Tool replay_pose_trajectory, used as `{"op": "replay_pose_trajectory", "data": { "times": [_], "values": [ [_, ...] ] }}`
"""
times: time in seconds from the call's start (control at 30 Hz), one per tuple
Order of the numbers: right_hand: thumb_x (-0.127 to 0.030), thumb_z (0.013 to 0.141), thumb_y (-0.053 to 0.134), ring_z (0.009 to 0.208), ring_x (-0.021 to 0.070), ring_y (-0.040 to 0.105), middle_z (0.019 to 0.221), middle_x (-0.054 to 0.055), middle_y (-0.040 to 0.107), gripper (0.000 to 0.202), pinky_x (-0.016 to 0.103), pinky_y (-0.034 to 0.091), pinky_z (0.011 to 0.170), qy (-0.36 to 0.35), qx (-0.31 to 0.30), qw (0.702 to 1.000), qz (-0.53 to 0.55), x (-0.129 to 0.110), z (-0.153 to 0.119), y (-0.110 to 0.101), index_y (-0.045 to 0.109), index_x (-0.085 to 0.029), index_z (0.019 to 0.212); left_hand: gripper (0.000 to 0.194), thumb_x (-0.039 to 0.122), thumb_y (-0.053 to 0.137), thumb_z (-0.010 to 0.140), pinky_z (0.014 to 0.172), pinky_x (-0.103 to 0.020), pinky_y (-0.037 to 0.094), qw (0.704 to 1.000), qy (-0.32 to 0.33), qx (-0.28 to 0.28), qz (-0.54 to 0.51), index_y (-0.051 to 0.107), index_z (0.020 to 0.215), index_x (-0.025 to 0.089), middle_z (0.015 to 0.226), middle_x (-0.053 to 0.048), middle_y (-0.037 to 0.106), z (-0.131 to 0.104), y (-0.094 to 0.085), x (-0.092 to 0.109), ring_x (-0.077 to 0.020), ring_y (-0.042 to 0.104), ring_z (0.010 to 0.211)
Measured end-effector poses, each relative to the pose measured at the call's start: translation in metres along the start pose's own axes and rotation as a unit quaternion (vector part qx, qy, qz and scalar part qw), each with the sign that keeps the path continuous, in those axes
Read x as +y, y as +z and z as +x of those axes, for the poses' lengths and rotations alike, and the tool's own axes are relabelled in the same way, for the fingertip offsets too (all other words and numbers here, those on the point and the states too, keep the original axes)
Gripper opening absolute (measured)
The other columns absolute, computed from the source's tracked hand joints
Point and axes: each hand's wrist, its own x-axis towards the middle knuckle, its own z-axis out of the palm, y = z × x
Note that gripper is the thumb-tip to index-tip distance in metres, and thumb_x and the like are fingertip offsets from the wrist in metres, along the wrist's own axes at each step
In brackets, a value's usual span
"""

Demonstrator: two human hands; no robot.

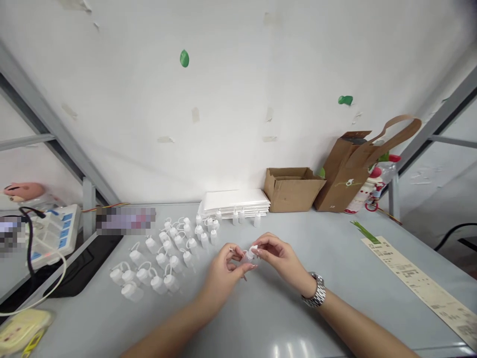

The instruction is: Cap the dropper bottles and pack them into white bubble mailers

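A small white plastic bottle (249, 255) is held between both hands above the middle of the grey table. My left hand (227, 268) has its fingers closed round the bottle's body. From the right, my right hand (278, 253) pinches the white cap (254, 247) at its top; whether cap and bottle are fully joined I cannot tell. Left of my hands stand several like bottles (171, 282), many with looped cap straps. A few more bottles (257, 220) stand upright in front of the white stack.
Along the wall are a stack of white envelopes or sheets (234, 200), an open cardboard box (294, 194) and a brown paper bag (341, 174). A printed paper strip (413, 278) lies at the right. At the left are a black mat (85, 268) and a clear compartment case (55, 233).
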Motion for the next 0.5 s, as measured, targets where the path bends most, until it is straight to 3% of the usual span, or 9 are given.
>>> {"op": "replay_pose_trajectory", "data": {
  "times": [0.2, 0.37, 0.5],
  "values": [
    [-0.036, 0.082, 0.059, 0.077, 0.0148, 0.054, 0.083, 0.002, 0.055, 0.017, 0.030, 0.045, 0.073, -0.053, -0.050, 0.994, -0.080, -0.004, 0.000, -0.006, 0.063, -0.022, 0.089, 0.025, 0.026, 0.072, 0.064, 0.054, -0.025, 0.049, 1.000, -0.004, -0.022, -0.013, 0.049, 0.072, 0.020, 0.071, 0.004, 0.055, 0.000, 0.000, -0.004, -0.0126, 0.058, 0.058],
    [-0.033, 0.081, 0.060, 0.076, 0.0143, 0.054, 0.081, 0.001, 0.058, 0.015, 0.029, 0.044, 0.071, -0.025, -0.095, 0.990, -0.099, -0.007, 0.000, -0.014, 0.063, -0.021, 0.090, 0.022, 0.025, 0.071, 0.064, 0.054, -0.025, 0.045, 0.999, -0.007, -0.015, 0.049, 0.049, 0.071, 0.021, 0.072, 0.005, 0.057, -0.003, 0.001, 0.000, -0.0100, 0.054, 0.051],
    [-0.030, 0.081, 0.059, 0.071, 0.0140, 0.054, 0.075, 0.000, 0.060, 0.012, 0.028, 0.043, 0.067, -0.004, -0.098, 0.983, -0.154, -0.009, -0.001, -0.015, 0.061, -0.020, 0.086, 0.015, 0.025, 0.068, 0.067, 0.056, -0.026, 0.042, 0.991, 0.019, -0.010, 0.135, 0.054, 0.072, 0.023, 0.077, 0.003, 0.060, -0.005, -0.001, -0.001, -0.0127, 0.056, 0.054]
  ]
}}
